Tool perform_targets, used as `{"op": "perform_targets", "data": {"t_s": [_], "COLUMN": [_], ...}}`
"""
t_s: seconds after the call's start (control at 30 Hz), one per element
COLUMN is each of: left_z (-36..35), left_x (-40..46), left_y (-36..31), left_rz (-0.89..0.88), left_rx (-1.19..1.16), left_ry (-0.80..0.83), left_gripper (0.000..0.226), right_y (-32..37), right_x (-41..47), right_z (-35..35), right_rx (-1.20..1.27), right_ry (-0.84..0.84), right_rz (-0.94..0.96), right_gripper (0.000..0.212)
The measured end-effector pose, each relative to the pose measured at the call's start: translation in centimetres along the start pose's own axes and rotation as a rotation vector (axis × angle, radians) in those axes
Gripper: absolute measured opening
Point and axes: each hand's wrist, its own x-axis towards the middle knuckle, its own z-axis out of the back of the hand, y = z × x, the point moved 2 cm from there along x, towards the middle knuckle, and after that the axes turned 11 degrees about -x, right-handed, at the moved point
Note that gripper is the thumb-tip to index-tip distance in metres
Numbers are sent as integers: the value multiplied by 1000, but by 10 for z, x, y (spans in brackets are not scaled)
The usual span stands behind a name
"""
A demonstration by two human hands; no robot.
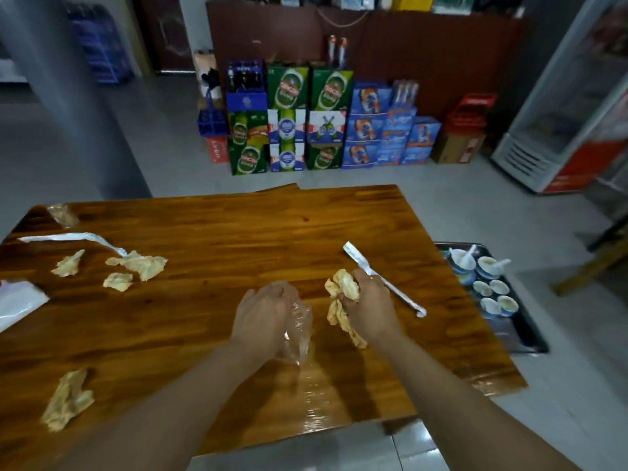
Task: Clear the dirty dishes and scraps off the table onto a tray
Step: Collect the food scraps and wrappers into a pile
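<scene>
My right hand [368,305] grips a wad of crumpled yellowish napkins [343,302] together with a long white paper wrapper [384,278] that sticks out over the wooden table [221,232]. My left hand [263,316] holds a piece of clear plastic film [299,329] just left of it. More crumpled napkins lie on the table: several at the left [136,266] and one near the front left edge [68,399]. A second white wrapper strip [71,237] lies at the far left. A dark tray [530,338] beside the table's right edge holds several small bowls [489,277] with spoons.
A white plastic bag [17,304] lies at the table's left edge and another clear plastic scrap [63,214] at the far left corner. Stacked drink cartons [306,120] stand on the floor beyond the table. A display fridge [574,124] is at the right.
</scene>
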Motion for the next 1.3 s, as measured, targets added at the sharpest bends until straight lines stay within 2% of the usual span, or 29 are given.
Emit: {"op": "perform_targets", "data": {"t_s": [0.2,0.33,0.6,0.77,0.9,1.0,1.3], "left_z": [-24,-44,-76,-101,-123,-143,-221], "left_x": [39,65,123,172,212,232,293], "left_y": [-117,-198,-305,-354,-386,-407,-457], "left_rz": [-80,-146,-324,-400,-432,-437,-370], "left_rx": [-8,-24,-82,-130,-144,-146,-135], "left_ry": [7,9,35,58,118,167,255], "left_gripper": [60,56,44,45,55,57,46], "right_y": [-112,-194,-312,-374,-418,-452,-555], "right_x": [13,21,36,57,73,83,147], "right_z": [54,87,120,136,142,138,92], "right_rx": [20,-10,3,-24,-33,-2,28], "right_ry": [-51,-76,-115,-126,-122,-146,-6], "right_rz": [-63,-126,-294,-445,-538,-576,-639], "right_gripper": [38,33,32,33,35,29,22]}}
